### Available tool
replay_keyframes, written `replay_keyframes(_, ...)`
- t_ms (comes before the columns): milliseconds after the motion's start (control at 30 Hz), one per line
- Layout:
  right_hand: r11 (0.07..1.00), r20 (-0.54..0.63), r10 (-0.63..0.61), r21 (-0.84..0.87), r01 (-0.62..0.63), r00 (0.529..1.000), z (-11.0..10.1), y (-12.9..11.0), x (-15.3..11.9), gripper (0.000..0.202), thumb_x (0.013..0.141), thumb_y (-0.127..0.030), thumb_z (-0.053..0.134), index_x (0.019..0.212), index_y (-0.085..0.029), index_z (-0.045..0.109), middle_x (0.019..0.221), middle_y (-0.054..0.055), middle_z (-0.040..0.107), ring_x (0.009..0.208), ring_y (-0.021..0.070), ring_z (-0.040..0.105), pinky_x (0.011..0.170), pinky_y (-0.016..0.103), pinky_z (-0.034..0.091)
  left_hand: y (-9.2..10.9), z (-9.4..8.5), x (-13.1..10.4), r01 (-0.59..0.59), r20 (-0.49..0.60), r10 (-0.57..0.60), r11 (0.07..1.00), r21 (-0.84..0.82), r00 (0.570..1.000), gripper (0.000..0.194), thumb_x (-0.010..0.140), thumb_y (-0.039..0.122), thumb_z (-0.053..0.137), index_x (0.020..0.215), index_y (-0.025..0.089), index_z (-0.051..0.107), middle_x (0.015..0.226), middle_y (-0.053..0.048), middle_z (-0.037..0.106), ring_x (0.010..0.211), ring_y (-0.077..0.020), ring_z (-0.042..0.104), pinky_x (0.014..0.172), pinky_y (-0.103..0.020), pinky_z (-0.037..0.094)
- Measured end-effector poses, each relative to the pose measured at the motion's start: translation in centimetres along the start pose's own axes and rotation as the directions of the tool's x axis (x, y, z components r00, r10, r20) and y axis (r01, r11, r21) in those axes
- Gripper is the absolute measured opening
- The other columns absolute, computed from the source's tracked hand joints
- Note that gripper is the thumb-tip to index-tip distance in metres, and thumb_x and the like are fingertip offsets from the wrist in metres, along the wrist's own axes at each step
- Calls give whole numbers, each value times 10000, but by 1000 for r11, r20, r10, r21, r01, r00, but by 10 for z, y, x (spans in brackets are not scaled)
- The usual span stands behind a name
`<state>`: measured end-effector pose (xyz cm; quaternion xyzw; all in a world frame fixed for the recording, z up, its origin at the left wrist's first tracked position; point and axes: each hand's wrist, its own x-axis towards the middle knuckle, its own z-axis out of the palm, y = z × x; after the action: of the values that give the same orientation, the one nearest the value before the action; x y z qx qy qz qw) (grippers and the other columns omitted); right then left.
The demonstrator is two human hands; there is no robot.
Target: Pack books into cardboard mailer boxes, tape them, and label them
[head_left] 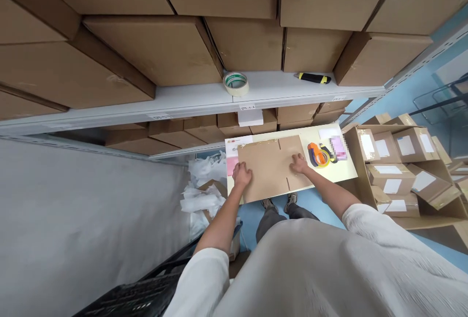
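A flattened cardboard box (268,168) lies on the cream tabletop (341,173), with slits at its top and bottom edges. My left hand (242,175) grips its left edge, fingers bent around it. On the right part of the cardboard rests my right hand (299,163), its fingers bent and slightly apart, holding nothing. To the right of the cardboard sits an orange tape dispenser (319,155) with a roll of tape. Beyond it are a pixelated pink item (338,148) and a white paper (329,132). A printed sheet (232,148) shows at the table's left end.
Large boxes (146,49) fill the shelf ahead, where a tape roll (236,84) and a yellow-black cutter (313,78) lie. A big carton (360,170) of labelled boxes stands right. White packing material (203,197) is piled left; a black crate (135,292) is lower left.
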<state>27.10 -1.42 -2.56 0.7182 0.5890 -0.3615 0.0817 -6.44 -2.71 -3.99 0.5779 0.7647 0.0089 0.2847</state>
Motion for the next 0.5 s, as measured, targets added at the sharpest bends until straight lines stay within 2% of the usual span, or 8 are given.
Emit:
replay_keyframes(67, 998, 16, 66, -8, -66, 998, -8, -5, 11, 661, 971, -390, 609, 1596, -240, 457, 1722, 186, 301, 1578, 375, 358, 1248, 566, 364, -2, -4, 14, 14, 8, -14, 1000, -13, 1000, 570, 980, 336, 561, 1532, 199, 558, 1671, -193, 455, 1472, -383, 526, 1221, -522, 438)
replay_keyframes(167, 991, -20, 137, 2, -137, 990, -16, -10, 24, 655, 966, -387, 621, 1582, -248, 448, 1748, 186, 222, 1604, 386, 296, 1257, 597, 333, -4, -5, 28, 54, 20, -53, 998, -44, 998, 599, 964, 360, 589, 1542, 206, 554, 1696, -192, 431, 1477, -398, 523, 1219, -536, 440)
replay_keyframes(367, 962, -56, 242, 141, -232, 969, -21, -10, 42, 620, 879, -382, 683, 1470, -245, 556, 1610, 181, 394, 1463, 372, 473, 1223, 546, 405, -6, -5, 39, 51, 72, -41, 989, -138, 997, 567, 959, 329, 593, 1509, 192, 586, 1573, -178, 587, 1464, -344, 553, 1219, -464, 439)
replay_keyframes(500, 933, -107, 284, 259, -249, 953, -20, -3, 52, 580, 794, -364, 725, 1350, -231, 625, 1428, 189, 542, 1389, 401, 523, 1191, 614, 429, -9, -11, 40, 70, 45, -63, 980, -187, 997, 504, 930, 334, 658, 1419, 215, 638, 1495, -164, 636, 1421, -334, 581, 1198, -453, 450)
